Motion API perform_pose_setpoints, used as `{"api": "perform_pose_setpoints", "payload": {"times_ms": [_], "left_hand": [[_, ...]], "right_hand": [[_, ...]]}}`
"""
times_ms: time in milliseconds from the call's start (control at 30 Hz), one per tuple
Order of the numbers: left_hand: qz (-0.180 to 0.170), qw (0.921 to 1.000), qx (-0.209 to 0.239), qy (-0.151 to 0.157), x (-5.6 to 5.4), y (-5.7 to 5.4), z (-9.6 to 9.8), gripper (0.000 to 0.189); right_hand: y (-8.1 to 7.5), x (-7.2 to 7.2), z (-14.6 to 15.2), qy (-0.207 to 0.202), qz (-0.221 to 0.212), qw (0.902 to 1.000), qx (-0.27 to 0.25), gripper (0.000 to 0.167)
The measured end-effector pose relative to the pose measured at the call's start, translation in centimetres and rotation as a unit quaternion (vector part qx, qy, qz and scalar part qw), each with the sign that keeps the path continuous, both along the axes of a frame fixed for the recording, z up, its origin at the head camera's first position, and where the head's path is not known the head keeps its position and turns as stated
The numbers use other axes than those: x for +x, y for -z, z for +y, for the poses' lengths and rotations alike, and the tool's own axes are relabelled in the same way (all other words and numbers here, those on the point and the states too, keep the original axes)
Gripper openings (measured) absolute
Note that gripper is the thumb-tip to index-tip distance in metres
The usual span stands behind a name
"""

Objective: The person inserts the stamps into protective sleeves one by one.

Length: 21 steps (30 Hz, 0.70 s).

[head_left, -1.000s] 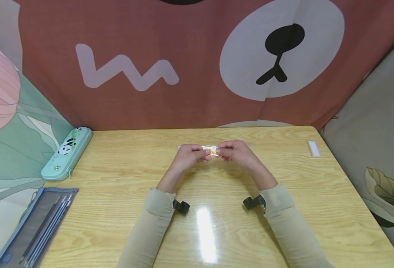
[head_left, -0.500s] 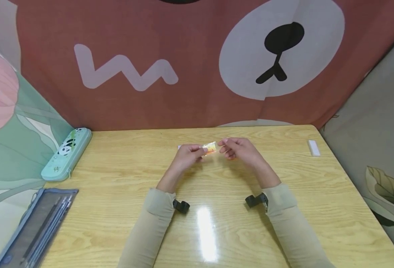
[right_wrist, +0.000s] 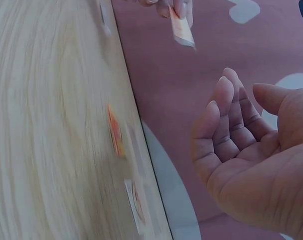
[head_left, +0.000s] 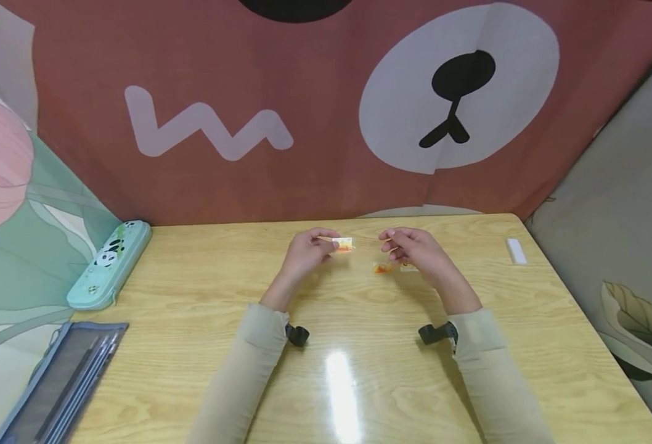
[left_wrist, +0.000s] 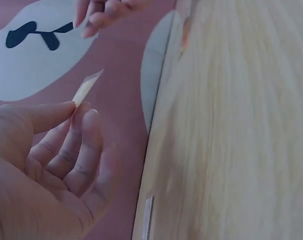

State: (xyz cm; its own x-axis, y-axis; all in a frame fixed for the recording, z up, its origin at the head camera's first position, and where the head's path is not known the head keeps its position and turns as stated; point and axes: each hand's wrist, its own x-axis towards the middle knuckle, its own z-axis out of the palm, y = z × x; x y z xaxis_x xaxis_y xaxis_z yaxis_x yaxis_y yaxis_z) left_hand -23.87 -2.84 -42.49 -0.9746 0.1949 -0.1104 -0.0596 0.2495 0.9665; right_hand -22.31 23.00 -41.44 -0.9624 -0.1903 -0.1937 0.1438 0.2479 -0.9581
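Above the far part of the table [head_left: 193, 277], the left hand [head_left: 307, 251] pinches a small packet [head_left: 345, 244] by one edge between thumb and forefinger; the packet's free end points toward the right hand, raised off the tabletop. Remaining left fingers are bent below the pinch. The right hand [head_left: 423, 254] is slack, fingers loosely curved, thumb parted from the fingertips in its wrist view, held in the air well apart from the packet. Near it on the table lie an orange packet [head_left: 382, 267] and a paler packet [head_left: 408, 268], the latter partly covered by the right hand in the head view. Both forearms slant inward, sleeves [head_left: 243, 376] cuffed behind the wrists.
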Motion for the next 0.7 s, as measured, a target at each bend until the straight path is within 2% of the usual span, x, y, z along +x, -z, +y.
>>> {"api": "perform_pose_setpoints", "payload": {"times_ms": [100, 200, 267, 400, 500, 700], "left_hand": [[0.012, 0.9978, -0.064, 0.005, -0.7, 0.2, 0.2, 0.016], [0.016, 0.9898, -0.141, 0.010, -1.1, 0.4, 0.5, 0.016], [0.016, 0.9814, -0.191, 0.011, -1.4, 0.6, 0.8, 0.016], [0.023, 0.9610, -0.275, -0.007, -1.7, 0.9, 1.4, 0.015], [0.027, 0.9512, -0.306, -0.024, -1.8, 1.0, 1.8, 0.014], [0.015, 0.9438, -0.329, -0.032, -1.7, 0.8, 1.9, 0.024]], "right_hand": [[0.1, -0.1, 0.9, 0.001, -0.004, 1.0000, 0.003, 0.045], [0.2, -0.1, 1.7, 0.006, -0.007, 0.9999, 0.014, 0.048], [0.3, -0.1, 2.3, 0.004, -0.007, 0.9996, 0.025, 0.049], [0.4, 0.0, 3.0, 0.002, -0.002, 0.9991, 0.043, 0.047], [0.4, -0.1, 3.2, 0.003, 0.001, 0.9990, 0.044, 0.046], [0.3, -0.2, 3.4, 0.006, -0.003, 0.9991, 0.043, 0.047]]}}
